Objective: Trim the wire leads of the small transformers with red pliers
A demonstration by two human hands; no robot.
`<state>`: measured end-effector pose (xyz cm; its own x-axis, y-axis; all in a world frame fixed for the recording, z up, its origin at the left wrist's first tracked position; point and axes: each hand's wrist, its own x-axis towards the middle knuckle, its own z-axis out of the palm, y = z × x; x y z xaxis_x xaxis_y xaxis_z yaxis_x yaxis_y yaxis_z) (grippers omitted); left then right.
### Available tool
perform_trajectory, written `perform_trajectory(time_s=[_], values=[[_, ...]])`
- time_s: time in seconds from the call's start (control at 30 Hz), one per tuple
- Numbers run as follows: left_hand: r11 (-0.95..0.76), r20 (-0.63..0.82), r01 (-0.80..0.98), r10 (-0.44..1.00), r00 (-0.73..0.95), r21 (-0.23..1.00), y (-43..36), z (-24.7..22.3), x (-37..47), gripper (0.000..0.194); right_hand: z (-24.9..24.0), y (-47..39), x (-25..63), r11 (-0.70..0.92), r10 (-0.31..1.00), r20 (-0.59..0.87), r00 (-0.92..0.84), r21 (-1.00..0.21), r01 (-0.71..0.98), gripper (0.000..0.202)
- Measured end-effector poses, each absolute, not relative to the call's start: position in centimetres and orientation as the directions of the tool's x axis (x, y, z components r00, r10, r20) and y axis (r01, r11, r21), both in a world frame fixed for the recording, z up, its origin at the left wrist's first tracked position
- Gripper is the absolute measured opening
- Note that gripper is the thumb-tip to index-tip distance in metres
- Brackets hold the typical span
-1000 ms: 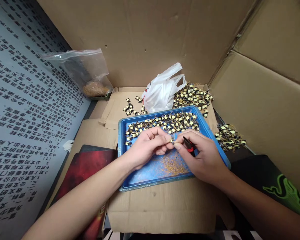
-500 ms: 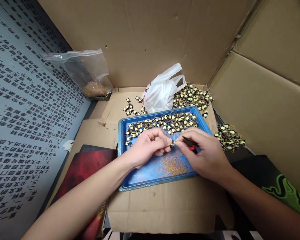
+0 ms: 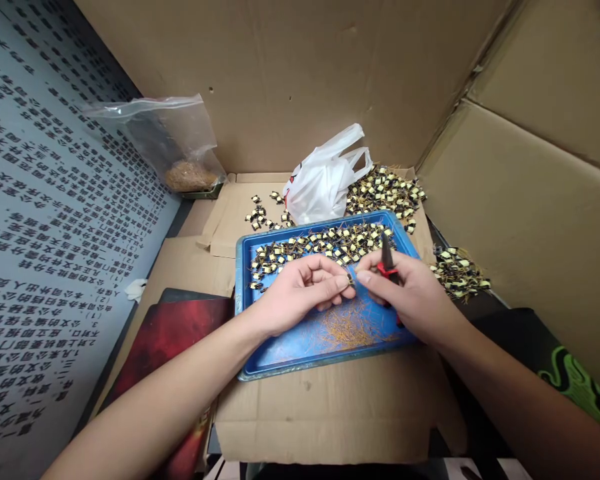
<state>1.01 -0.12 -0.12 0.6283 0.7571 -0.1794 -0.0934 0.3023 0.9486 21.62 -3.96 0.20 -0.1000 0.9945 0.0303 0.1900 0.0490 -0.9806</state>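
Between the thumb and fingers of my left hand (image 3: pixel 305 290) is a small wire-leaded coil component (image 3: pixel 351 281), black with yellow tape. Opposite it, my right hand (image 3: pixel 417 297) carries red-handled pliers (image 3: pixel 387 257), their dark jaws pointing up and away. The right thumb and index fingertips are close together, just right of the component; whether they pinch a wire is too small to tell. Both hands are over a blue tray (image 3: pixel 300 369). Many similar coil components (image 3: pixel 325 247) lie along its far side, and copper-coloured wire clippings (image 3: pixel 347 328) are scattered in its near part.
Behind the tray stands a white plastic bag (image 3: pixel 320 187), with a heap of components (image 3: pixel 387 193) beside it. Another heap (image 3: pixel 460 273) lies to the right. A clear zip bag (image 3: pixel 187 153) is at the back left, above a red mat (image 3: pixel 175 340). Cardboard walls (image 3: pixel 300 87) enclose the area.
The pliers have swung in my right hand, so their jaws now point upward. My right fingertips have moved slightly away from my left, and the component has turned.
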Motion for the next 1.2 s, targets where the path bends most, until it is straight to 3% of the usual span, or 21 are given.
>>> perform_trajectory(time_s=[0.13, 0.33, 0.87, 1.2], values=[[0.317, -0.167, -0.146, 0.774, 0.611, 0.937, 0.0, -0.5, 0.9, 0.029, -0.5, -3.6, 21.9, -0.132, 0.963, -0.116, -0.242, -0.99, -0.053, 0.023], [0.327, -0.133, -0.195, 0.757, 0.64, 0.925, 0.0, -0.5, 0.9, 0.025, -1.2, -3.7, 22.2, -0.247, 0.938, -0.205, -0.28, -0.961, -0.123, 0.031], [0.331, -0.11, -0.237, 0.76, 0.64, 0.913, -0.3, -0.4, 1.1, 0.02, -1.1, -4.0, 22.6, -0.262, 0.922, -0.234, -0.308, -0.963, -0.055, 0.031], [0.318, -0.147, -0.171, 0.767, 0.625, 0.932, -0.2, -0.2, 1.1, 0.025, -1.1, -4.0, 22.5, -0.24, 0.933, -0.224, -0.283, -0.971, -0.023, 0.032]])
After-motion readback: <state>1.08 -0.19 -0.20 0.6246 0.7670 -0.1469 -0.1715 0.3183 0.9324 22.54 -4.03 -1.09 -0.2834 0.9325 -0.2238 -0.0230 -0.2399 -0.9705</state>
